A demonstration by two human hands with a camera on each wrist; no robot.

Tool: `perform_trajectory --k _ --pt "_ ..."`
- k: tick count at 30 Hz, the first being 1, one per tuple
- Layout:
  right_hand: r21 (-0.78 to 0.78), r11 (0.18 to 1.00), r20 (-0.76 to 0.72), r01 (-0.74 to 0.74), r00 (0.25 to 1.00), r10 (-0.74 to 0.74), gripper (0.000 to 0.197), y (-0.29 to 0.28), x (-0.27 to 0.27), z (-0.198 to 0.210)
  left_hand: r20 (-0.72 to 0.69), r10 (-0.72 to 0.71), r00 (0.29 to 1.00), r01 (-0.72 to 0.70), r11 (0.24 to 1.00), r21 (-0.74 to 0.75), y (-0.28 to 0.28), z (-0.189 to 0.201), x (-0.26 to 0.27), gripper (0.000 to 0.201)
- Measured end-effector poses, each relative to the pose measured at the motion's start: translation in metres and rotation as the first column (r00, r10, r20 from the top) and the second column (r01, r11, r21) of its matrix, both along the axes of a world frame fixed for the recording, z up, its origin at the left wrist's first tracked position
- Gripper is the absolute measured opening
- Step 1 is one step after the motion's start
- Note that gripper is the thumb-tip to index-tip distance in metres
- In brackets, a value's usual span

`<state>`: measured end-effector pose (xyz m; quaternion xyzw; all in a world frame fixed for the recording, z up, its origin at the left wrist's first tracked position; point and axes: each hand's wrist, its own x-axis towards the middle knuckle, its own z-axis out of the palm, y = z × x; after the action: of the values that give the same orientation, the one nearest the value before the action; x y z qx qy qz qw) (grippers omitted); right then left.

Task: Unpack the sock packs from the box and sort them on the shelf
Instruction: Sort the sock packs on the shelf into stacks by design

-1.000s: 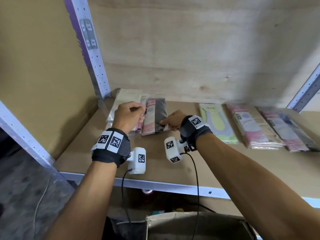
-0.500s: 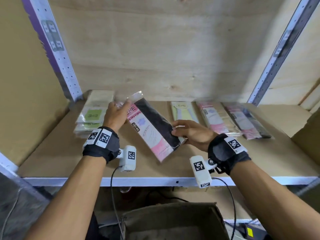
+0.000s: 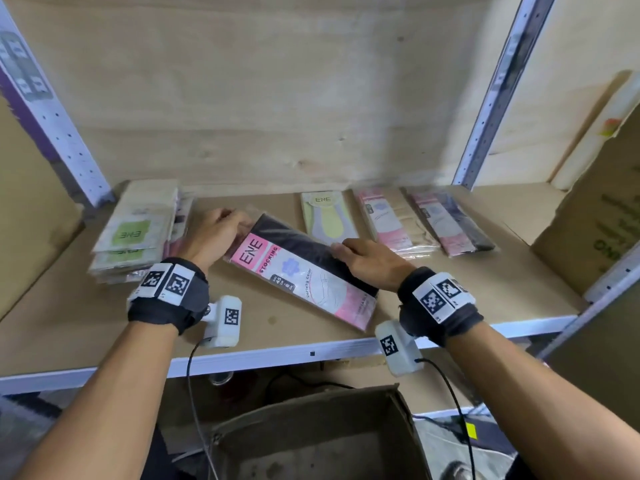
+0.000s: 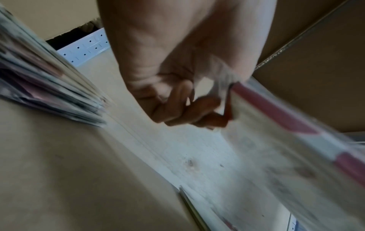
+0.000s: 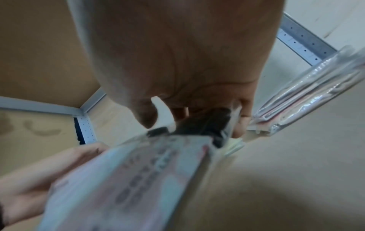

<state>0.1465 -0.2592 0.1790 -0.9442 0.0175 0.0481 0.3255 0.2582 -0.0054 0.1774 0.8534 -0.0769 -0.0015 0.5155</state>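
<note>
cardboard first: the open box [image 3: 322,434] sits nearest me, below the shelf's front rail, and i can't see whether any packs are left inside. above it, my left hand [image 3: 213,233] pinches the far-left corner of a pink-and-black stocking pack [image 3: 301,271], fingers curled on the plastic flap, while my right hand [image 3: 370,263] grips its right edge between thumb and fingers. the pack lies slantwise over the shelf [image 3: 69,327], in the gap between the piles; whether it touches the board i can't tell. to the left lies a stack of green-label packs [image 3: 135,233]. farther back and to the right sit a yellow pack [image 3: 325,216], a pink-and-beige pile [image 3: 391,220] and a pink-and-dark pile [image 3: 450,220], side by side. i judge the sorting well under way: four groups are laid out, and this pack has yet to join its match, probably the dark pile on the right.
</note>
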Motion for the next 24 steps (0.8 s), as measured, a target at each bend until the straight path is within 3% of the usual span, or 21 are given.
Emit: perform_trajectory --k 4,7,10,13,15,17,19,24 --pt "-0.049 0.999 0.103 -0.013 0.995 0.018 0.042 0.0 0.003 -0.007 0.133 0.058 0.989 -0.076 0.988 0.138 -0.004 0.006 -0.005 0.054" --pt "-0.061 0.998 0.138 -0.001 0.99 0.01 0.041 -0.001 0.005 -0.009 0.137 0.055 0.989 -0.077 0.984 0.161 -0.005 0.01 -0.008 0.058" --pt "-0.059 0.998 0.173 0.006 0.985 0.005 0.043 -0.002 0.006 -0.009 0.065 -0.014 0.998 0.02 0.995 -0.095 -0.007 0.012 -0.011 0.053" --pt "-0.021 1.0 0.2 -0.001 0.98 0.006 0.047 -0.002 0.008 -0.008 -0.052 -0.099 0.994 0.064 0.886 -0.459 -0.008 0.017 -0.015 0.047" --pt "0.001 1.0 0.211 -0.004 0.977 0.004 0.048 -0.001 0.008 -0.007 -0.054 -0.119 0.991 0.069 0.828 -0.557 -0.009 0.018 -0.015 0.047" --pt "0.002 1.0 0.242 0.003 0.97 -0.004 0.049 -0.002 0.007 -0.007 0.044 -0.051 0.998 0.065 0.882 -0.468 -0.007 0.015 -0.012 0.05" --pt "-0.013 1.0 0.287 0.019 0.958 -0.014 0.048 -0.004 0.007 -0.005 0.152 -0.026 0.988 0.063 0.967 -0.245 -0.003 0.011 -0.007 0.05" --pt "-0.07 0.997 0.337 0.023 0.941 0.002 0.044 -0.007 0.005 -0.004 0.124 -0.089 0.988 0.078 0.993 0.092 0.008 0.008 -0.003 0.046"
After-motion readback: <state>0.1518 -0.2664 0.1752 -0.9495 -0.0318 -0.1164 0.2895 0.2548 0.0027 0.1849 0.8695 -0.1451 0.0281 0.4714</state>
